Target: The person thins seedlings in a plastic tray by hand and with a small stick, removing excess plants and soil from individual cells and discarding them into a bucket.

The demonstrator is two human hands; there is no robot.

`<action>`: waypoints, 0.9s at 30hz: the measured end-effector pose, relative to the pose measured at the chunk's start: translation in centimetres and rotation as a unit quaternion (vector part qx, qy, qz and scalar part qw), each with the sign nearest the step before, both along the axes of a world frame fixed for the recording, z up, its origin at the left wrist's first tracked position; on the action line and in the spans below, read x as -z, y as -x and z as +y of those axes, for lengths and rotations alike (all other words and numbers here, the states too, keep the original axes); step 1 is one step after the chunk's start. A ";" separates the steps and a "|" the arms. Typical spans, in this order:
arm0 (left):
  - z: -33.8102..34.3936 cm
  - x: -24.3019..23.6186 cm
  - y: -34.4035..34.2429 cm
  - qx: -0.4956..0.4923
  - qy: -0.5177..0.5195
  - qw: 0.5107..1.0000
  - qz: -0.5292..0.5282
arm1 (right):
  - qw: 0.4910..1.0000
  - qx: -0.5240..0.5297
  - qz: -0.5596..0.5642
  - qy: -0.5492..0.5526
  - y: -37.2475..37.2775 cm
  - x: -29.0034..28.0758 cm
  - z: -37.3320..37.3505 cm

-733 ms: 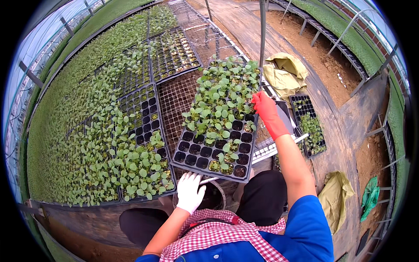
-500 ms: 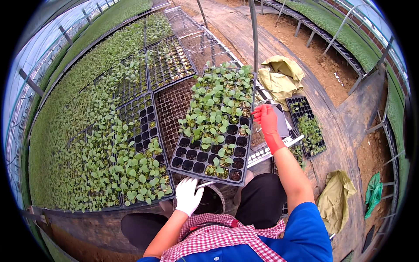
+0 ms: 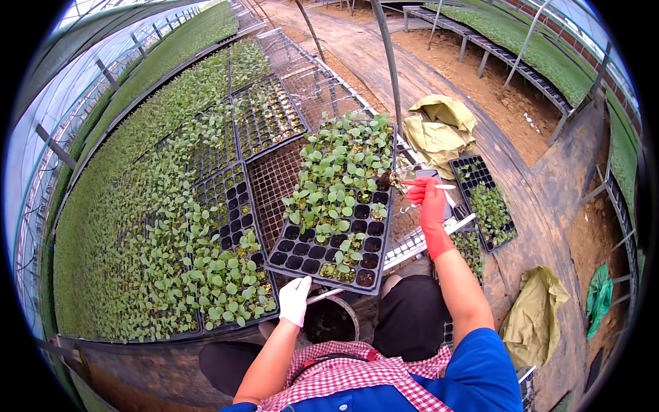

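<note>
A black seedling tray (image 3: 322,264) lies tilted across the bench in front of me. Leafy green seedlings fill its far part, and many near cells hold no plant. My left hand (image 3: 294,301), in a white glove, grips the tray's near left edge, its fingers partly hidden. Off the tray's right edge, my right hand (image 3: 428,199), in a red glove, is closed on a slim tool with a white end (image 3: 445,187). At the tool's tip, over the right-hand cells, is a small dark soil plug with a pale-leaved seedling (image 3: 386,181).
More seedling trays (image 3: 226,288) cover the bench at left. A round bucket (image 3: 355,319) stands between my knees. To the right lie another seedling tray (image 3: 491,213), crumpled olive sacks (image 3: 439,127) and a green cloth (image 3: 598,299). A thin post (image 3: 390,62) rises beyond the tray.
My right hand has turned, showing the slim tool, and a soil plug now shows at the tray's right edge. The tray has shifted slightly left; my left hand still holds its near edge.
</note>
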State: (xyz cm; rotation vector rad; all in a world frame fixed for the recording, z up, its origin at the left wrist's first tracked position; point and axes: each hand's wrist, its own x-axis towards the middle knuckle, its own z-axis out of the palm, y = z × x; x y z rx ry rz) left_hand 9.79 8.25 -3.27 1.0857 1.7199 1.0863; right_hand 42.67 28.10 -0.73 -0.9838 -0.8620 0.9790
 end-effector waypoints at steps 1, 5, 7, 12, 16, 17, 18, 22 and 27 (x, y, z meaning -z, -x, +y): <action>0.0 -0.5 0.0 -0.010 0.004 1.000 -0.007 | 1.000 0.001 0.012 -0.013 -0.5 -0.9 -0.9; 0.6 -0.4 0.2 -0.036 0.026 0.998 -0.051 | 0.997 0.073 -0.002 -0.041 -5.8 -3.0 -5.4; 1.0 0.8 0.8 -0.034 0.017 0.998 -0.047 | 0.993 0.102 -0.002 -0.064 -9.2 -4.6 -8.6; 1.1 0.2 0.4 -0.056 0.027 0.991 -0.120 | 0.986 0.165 -0.024 -0.016 -17.7 -2.5 -15.5; 1.0 0.6 0.4 -0.080 -0.031 0.982 -0.167 | 0.984 0.172 0.047 0.026 -22.6 2.4 -21.6; 1.1 0.1 0.3 -0.067 -0.019 0.982 -0.177 | 0.981 0.177 0.049 0.057 -23.8 4.4 -23.2; 1.3 0.0 -0.1 -0.068 -0.016 0.979 -0.191 | 0.978 0.182 0.052 0.089 -24.9 6.4 -24.8; 1.2 0.5 1.2 -0.026 -0.019 0.973 -0.227 | 0.962 0.172 0.119 0.179 -26.0 14.5 -30.0; 1.1 1.5 2.2 -0.044 -0.014 0.970 -0.241 | 0.927 0.145 0.175 0.297 -24.0 22.2 -34.8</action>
